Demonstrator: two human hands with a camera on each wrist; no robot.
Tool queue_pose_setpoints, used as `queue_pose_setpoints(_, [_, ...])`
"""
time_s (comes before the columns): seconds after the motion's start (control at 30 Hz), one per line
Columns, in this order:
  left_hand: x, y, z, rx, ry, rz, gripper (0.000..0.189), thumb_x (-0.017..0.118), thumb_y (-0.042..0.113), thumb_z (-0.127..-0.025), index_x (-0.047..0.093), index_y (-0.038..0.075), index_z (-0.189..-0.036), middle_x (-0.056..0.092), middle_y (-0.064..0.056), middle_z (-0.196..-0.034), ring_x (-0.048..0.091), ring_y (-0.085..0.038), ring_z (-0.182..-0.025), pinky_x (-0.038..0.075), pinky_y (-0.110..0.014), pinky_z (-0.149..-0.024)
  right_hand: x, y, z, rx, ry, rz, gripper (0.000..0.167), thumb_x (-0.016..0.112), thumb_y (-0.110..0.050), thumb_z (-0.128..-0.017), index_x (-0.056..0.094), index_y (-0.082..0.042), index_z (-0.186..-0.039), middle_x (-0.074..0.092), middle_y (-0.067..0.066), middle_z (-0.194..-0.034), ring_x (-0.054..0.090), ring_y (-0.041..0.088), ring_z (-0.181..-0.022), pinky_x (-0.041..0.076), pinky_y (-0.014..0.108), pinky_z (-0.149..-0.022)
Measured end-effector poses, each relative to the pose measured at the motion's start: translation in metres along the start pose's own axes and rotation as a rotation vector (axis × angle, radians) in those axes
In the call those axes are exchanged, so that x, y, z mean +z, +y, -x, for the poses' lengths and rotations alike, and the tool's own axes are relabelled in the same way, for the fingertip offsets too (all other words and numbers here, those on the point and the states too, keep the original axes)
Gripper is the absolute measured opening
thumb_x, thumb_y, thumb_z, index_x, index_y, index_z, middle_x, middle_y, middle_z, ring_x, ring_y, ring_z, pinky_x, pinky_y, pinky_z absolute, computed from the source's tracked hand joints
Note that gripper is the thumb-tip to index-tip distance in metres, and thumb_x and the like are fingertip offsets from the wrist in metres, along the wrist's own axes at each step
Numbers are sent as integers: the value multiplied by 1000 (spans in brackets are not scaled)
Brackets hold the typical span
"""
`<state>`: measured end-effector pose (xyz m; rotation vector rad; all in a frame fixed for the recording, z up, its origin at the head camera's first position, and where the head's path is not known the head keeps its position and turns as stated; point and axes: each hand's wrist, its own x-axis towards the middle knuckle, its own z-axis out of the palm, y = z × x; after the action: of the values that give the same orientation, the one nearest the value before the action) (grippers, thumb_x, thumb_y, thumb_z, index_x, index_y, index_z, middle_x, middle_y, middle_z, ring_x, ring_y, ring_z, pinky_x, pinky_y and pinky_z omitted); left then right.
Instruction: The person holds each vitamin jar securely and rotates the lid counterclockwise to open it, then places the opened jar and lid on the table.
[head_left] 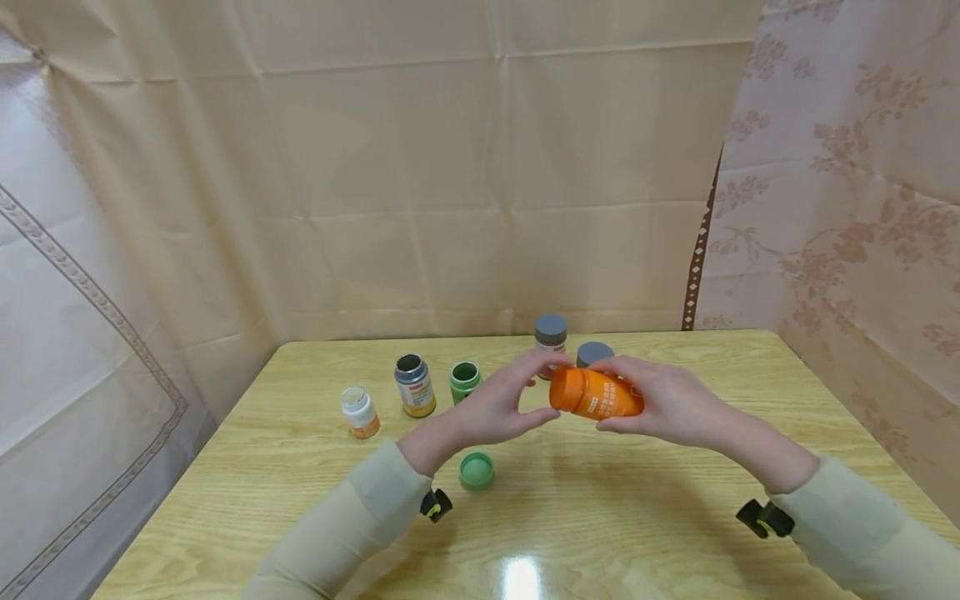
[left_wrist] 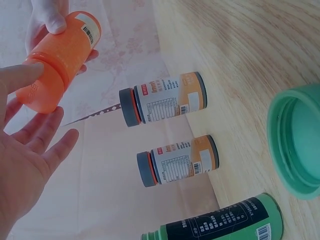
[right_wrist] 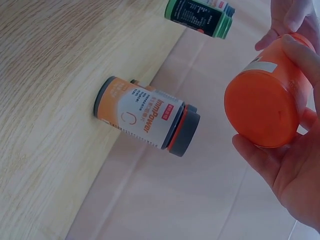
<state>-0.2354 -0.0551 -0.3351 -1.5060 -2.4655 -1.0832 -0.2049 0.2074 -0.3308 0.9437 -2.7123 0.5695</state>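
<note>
An orange bottle (head_left: 606, 395) is held above the table, tipped on its side with its cap end to the left. My right hand (head_left: 667, 404) grips its body, thumb below and fingers over the top. At the other end, my left hand (head_left: 498, 404) has thumb and fingertips around the orange cap (left_wrist: 42, 87), while its other fingers spread out. The flat orange base (right_wrist: 260, 110) faces the right wrist view. Under the left wrist, a green cap (head_left: 476, 471) lies on the table, hollow side up.
Two grey-capped bottles (left_wrist: 160, 102) (left_wrist: 177, 161) stand behind the hands. Left of them are an uncapped green bottle (head_left: 465, 380), partly hidden by the left hand, an uncapped grey-rimmed bottle (head_left: 416, 387) and a small white-and-orange bottle (head_left: 359, 412). A curtain (head_left: 450, 183) hangs behind the wooden table (head_left: 600, 533).
</note>
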Motion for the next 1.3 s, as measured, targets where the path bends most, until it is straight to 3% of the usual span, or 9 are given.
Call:
queue_pose_setpoints(0.13, [0, 0, -1, 15, -8, -3, 58, 72, 14, -89, 42, 11, -139, 48, 0, -135, 51, -12, -113, 46, -28, -89, 0, -1, 0, -8, 1, 1, 65, 79, -48, -77, 56, -14, -128, 64, -1, -106, 58, 13, -81, 50, 32, -67])
queue_pose_setpoints(0.4, [1, 1, -1, -94, -22, 16, 54, 67, 29, -93, 43, 14, -139, 54, 4, -123, 54, -9, -104, 46, -26, -88, 0, -2, 0, 5, -9, -1, 63, 83, -37, -76, 56, -13, -128, 64, 0, -106, 58, 13, -81, 51, 32, -67])
queue_pose_setpoints(0.63, [1, 2, -2, -136, -33, 4, 52, 65, 36, -94, 46, 13, -136, 59, 5, -116, 57, -9, -97, 47, -24, -88, 0, -2, 0, 2, -17, -4, 63, 80, -44, -78, 56, -14, -128, 63, -2, -105, 57, 12, -80, 49, 30, -66])
queue_pose_setpoints(0.9, [1, 3, -2, -170, -47, -27, 66, 66, 43, -91, 38, 13, -144, 59, 1, -123, 58, -14, -106, 48, -29, -91, -2, -2, 0, 8, -19, -1, 63, 81, -43, -78, 56, -13, -128, 63, 0, -106, 57, 12, -80, 49, 31, -66])
queue_pose_setpoints(1.0, [1, 3, -2, -156, -44, -47, 73, 69, 43, -89, 34, 14, -147, 57, 0, -126, 56, -14, -110, 47, -34, -94, -2, -2, 1, 18, -21, -1, 63, 81, -42, -78, 56, -13, -128, 63, 0, -106, 57, 12, -81, 49, 31, -67])
queue_pose_setpoints(1.1, [1, 1, -2, -102, -42, -64, 74, 72, 38, -88, 32, 14, -147, 55, 0, -129, 54, -14, -113, 46, -36, -96, -2, -1, 3, 29, -27, -4, 64, 81, -43, -78, 56, -13, -128, 63, 0, -107, 58, 13, -82, 50, 32, -68])
queue_pose_setpoints(1.3, [2, -1, -3, 22, -45, -74, 66, 74, 23, -88, 38, 10, -142, 50, 0, -134, 52, -10, -114, 42, -26, -98, -1, 0, 4, 28, -22, -6, 64, 81, -42, -77, 56, -14, -128, 63, -1, -107, 58, 13, -82, 50, 33, -68])
